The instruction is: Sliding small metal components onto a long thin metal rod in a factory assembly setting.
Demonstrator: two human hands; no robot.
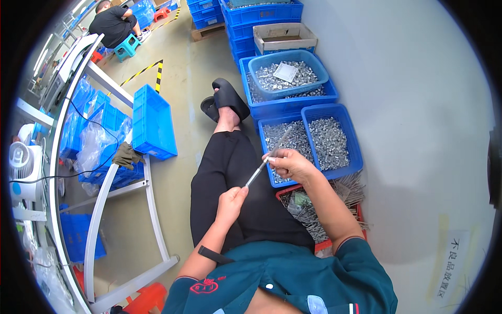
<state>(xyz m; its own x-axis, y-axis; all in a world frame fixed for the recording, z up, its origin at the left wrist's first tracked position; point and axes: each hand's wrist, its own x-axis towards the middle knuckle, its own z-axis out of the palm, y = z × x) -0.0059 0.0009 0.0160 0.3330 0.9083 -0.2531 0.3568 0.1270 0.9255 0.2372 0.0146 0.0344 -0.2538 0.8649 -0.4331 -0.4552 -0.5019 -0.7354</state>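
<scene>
Left hand (231, 203): fingers closed around the near end of one slim silvery metal rod (255, 176), above the lap (266, 222).
Right hand (294, 165): thumb and fingers pinch it farther along.
Handling: probably light, stiff, smooth; best held at near end and mid-shaft.
Red plastic tray (324, 244): one, right; thin rods (312, 224), uncountable.
Blue plastic bins (354, 168): two, beyond.
Light-blue plastic basket (293, 93): one, farther.

A rod (256, 174) is held over the lap (269, 225) between left hand (231, 203) and right hand (293, 164). Right of the legs (219, 167), two bins (342, 174) of metal parts (329, 141) are set side by side; beyond them, a basket (295, 92) is nested in a crate (298, 107); nearer, rods (312, 221) are piled in a tray (324, 245). At left, a glove (127, 155) is draped over a frame (98, 225).
</scene>
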